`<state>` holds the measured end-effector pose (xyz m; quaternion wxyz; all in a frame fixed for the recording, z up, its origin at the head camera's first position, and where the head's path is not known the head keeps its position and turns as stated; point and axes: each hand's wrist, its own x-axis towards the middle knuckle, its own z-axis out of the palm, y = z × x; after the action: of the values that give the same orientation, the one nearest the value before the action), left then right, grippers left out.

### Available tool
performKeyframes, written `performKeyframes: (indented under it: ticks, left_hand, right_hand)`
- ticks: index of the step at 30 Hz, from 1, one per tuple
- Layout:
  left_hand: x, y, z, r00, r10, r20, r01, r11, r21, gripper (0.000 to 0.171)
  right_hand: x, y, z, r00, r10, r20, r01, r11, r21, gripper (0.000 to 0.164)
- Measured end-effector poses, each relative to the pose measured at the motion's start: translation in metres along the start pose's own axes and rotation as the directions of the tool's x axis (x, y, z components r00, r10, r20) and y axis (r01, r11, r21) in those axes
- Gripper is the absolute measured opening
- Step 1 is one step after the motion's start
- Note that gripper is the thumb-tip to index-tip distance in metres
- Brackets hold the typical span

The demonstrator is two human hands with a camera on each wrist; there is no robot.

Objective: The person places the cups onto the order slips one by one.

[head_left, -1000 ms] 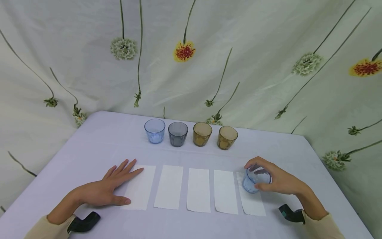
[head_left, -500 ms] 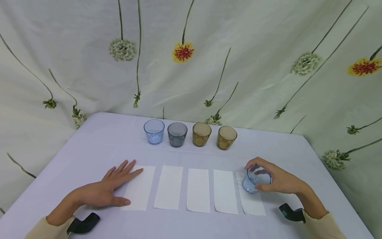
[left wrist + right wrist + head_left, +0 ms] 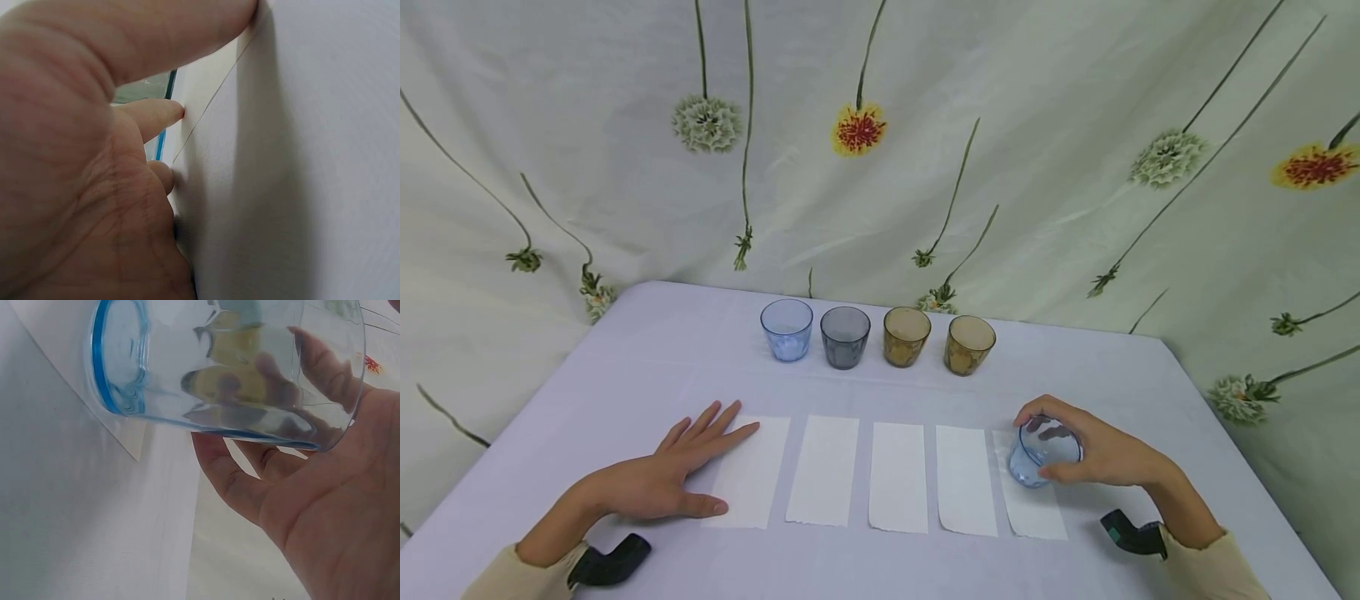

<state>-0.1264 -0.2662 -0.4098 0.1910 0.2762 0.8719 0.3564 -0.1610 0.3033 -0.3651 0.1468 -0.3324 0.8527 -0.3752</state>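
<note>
A clear blue glass (image 3: 1028, 463) is in my right hand (image 3: 1101, 450), thumb on the near side and fingers curled round the far side. It stands upright over the upper part of the rightmost paper slip (image 3: 1036, 512). In the right wrist view the blue glass (image 3: 162, 369) shows its base at or very near the paper; contact is hard to tell. My left hand (image 3: 662, 479) lies spread, palm down, at the left, its thumb and index fingertips on the leftmost paper slip (image 3: 752, 475). In the left wrist view the left hand (image 3: 81, 144) holds nothing.
Along the back stand another blue glass (image 3: 787, 333), a grey glass (image 3: 846, 340) and two amber glasses (image 3: 906, 340). Between the hands lie three more white paper slips (image 3: 898, 479). A flowered cloth (image 3: 1045, 250) hangs behind the white table (image 3: 685, 333).
Hardly anything differs. The view has shifted very slightly, while both hands and the blue glass in the right hand keep their places.
</note>
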Motion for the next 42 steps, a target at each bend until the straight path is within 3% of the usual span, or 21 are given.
performKeyframes:
  ticks: [42]
  left_hand:
    - [-0.0008, -0.0027, 0.0020, 0.999, 0.031, -0.016, -0.030, 0.999, 0.030, 0.087]
  right_hand:
    - [0.0007, -0.0060, -0.0018, 0.999, -0.013, 0.052, 0.012, 1.000, 0.024, 0.056]
